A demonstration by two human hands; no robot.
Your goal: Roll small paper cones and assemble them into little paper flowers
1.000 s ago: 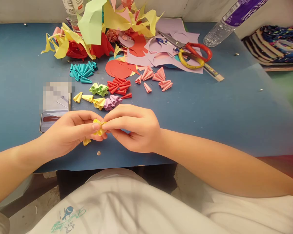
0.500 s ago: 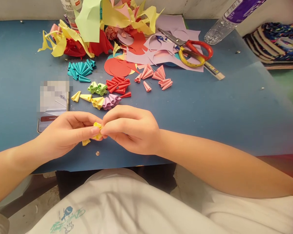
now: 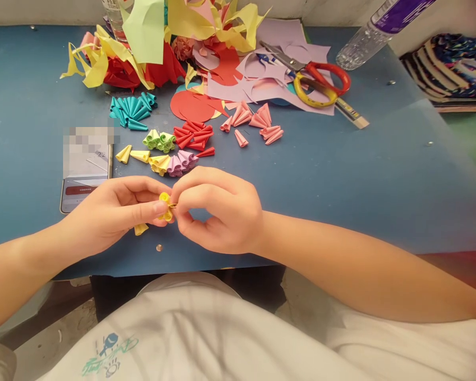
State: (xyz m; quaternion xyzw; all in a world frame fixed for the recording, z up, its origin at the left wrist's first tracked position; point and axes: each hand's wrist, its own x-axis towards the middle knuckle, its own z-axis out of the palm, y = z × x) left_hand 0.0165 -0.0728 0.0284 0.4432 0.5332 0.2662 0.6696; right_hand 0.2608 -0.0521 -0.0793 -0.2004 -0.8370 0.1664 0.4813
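Yellow cluster [image 3: 165, 197]: small, rolled paper; above the bench [image 3: 341, 180], near edge, between two hands. Left hand [image 3: 122, 211]: thumb and fingers pinching cluster. Right hand [image 3: 234, 211]: fingertips drawn together at cluster's right side; cannot tell what they grip. Beyond: purple cones [image 3: 182, 163], green cones [image 3: 159, 141], red cones [image 3: 192, 136]. Phone [image 3: 85, 189]: beside left hand. Scissors [image 3: 321, 99]: far right.

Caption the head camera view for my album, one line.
Left hand holding rolled yellow paper, right hand close beside it, over a blue table dotted with colourful paper cones.
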